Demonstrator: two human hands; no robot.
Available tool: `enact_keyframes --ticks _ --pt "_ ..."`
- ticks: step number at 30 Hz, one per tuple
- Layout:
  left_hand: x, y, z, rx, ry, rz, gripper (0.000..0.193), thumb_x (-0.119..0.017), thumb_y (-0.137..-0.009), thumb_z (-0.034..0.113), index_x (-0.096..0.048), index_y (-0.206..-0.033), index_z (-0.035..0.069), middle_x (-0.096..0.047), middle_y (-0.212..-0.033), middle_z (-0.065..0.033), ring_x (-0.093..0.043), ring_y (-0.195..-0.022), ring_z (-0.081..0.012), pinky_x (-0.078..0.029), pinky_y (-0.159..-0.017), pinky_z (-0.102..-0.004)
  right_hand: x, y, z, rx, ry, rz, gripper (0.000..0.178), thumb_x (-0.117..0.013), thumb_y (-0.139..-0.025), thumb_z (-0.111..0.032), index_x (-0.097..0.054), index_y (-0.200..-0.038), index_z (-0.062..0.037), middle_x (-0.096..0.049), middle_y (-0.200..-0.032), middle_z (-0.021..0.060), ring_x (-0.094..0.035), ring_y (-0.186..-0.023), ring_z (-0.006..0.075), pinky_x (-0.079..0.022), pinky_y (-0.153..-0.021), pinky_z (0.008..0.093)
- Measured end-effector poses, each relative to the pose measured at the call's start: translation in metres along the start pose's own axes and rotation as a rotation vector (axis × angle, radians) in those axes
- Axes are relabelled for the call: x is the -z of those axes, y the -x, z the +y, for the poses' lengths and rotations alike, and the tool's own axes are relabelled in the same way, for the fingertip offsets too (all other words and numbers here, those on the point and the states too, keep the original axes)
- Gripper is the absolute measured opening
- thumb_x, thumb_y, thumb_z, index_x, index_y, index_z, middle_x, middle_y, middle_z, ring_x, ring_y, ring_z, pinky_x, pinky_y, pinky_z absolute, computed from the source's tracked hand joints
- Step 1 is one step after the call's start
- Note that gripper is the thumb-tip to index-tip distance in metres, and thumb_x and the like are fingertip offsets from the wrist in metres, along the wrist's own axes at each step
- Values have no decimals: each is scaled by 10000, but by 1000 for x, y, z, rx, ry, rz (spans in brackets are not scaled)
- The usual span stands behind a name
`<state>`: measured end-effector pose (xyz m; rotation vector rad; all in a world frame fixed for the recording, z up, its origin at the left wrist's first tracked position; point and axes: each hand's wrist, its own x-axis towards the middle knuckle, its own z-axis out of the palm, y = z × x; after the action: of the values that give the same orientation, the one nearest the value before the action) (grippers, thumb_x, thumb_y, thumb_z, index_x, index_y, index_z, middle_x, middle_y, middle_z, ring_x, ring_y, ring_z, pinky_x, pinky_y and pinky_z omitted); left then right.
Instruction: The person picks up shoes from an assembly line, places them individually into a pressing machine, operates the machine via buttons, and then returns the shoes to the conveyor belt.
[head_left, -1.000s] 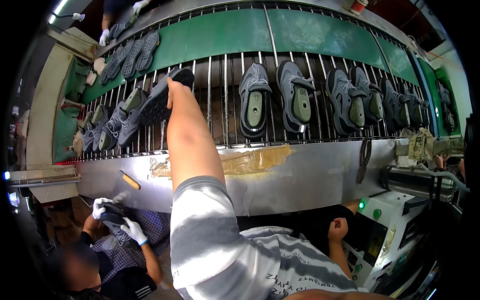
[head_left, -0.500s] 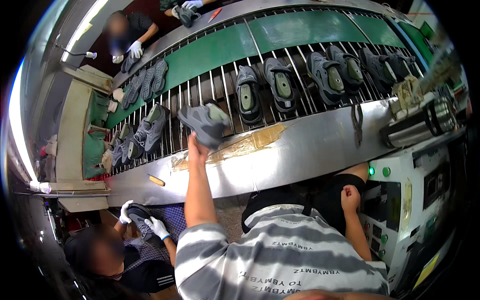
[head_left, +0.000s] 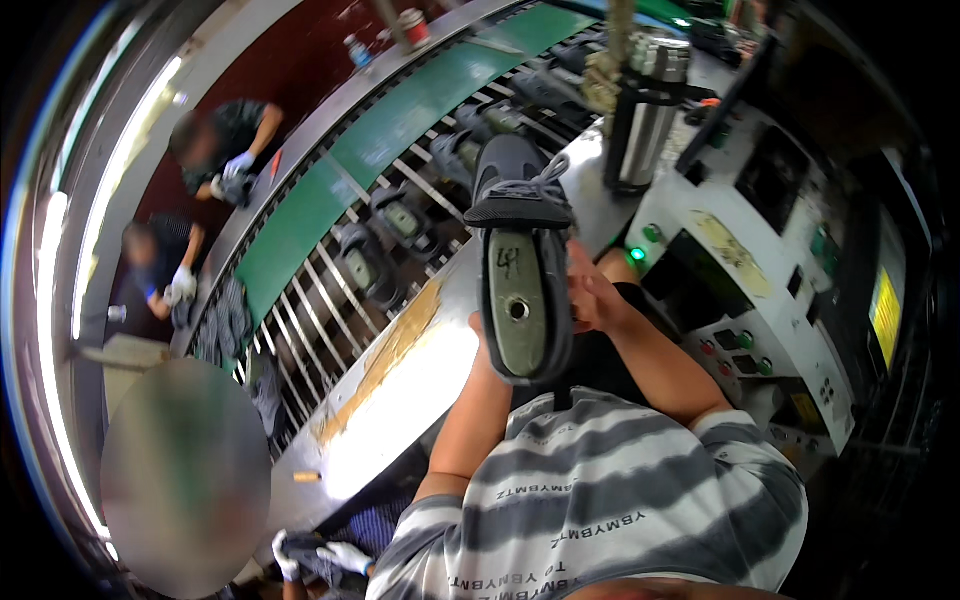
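Close in front of me is a grey sneaker point(head_left: 522, 190) with a green shoe last point(head_left: 520, 300) inside it, toe pointing away. A dark hole and a handwritten mark show on the last's top. My left hand point(head_left: 477, 325) grips the sneaker near the heel; most of its fingers are hidden behind the shoe. Against the shoe's right side, my right hand point(head_left: 595, 298) is closed, its fingertips partly covered by the shoe. The laces are tied in a loose bow by the tongue.
Beyond a metal ledge point(head_left: 400, 425) with brown tape, a roller conveyor point(head_left: 310, 310) carries more lasted sneakers point(head_left: 365, 262). A steel flask point(head_left: 645, 140) and a control cabinet point(head_left: 690, 230) stand at right. Gloved co-workers point(head_left: 240, 165) handle shoes at far left and lower left. A yellow-handled tool point(head_left: 307, 477) lies on the ledge.
My left hand has brought the sneaker from over the conveyor to close before me. My right hand has risen from beside the cabinet to the shoe. The view has turned right.
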<state>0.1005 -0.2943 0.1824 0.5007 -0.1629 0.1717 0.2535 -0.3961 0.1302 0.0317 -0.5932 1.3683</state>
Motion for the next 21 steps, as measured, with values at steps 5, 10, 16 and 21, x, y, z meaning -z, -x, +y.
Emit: enact_keyframes --ticks 5,10,16,21 --pt "-25 -66 22 255 -1217 -84 306 -609 -869 87 -609 -1166 14 -638 -1115 -107 -591 -1019 -172 -464 -883 -311 -76 21 -69 321 3 268 757 -536 -724 -482 -489 -1311 -6 -589 -1209 213 -598 -1060 364 -457 -956 491" --pt "59 -42 -5 123 -1513 372 271 -643 -840 91 -638 -1101 19 -682 -950 -112 -655 -868 -190 -509 -803 -315 -81 89 -122 598 64 500 669 -535 -754 -412 -508 -1286 -7 -592 -1211 189 -598 -1059 360 -474 -944 462" --pt "165 17 -36 -19 -1482 759 133 -601 -843 78 -656 -931 -6 -660 -750 -82 -623 -675 -151 -501 -642 -276 -70 179 -222 685 369 979 600 -552 -761 -296 -490 -1294 -29 -593 -1200 168 -605 -1035 336 -499 -918 422" --pt "180 34 -51 -161 -1423 981 117 -572 -820 54 -645 -879 -16 -640 -718 -73 -604 -648 -138 -497 -611 -269 -74 173 -357 1015 1203 1478 873 -660 -630 -104 -352 -1446 -122 -600 -1131 124 -614 -922 245 -497 -829 375"
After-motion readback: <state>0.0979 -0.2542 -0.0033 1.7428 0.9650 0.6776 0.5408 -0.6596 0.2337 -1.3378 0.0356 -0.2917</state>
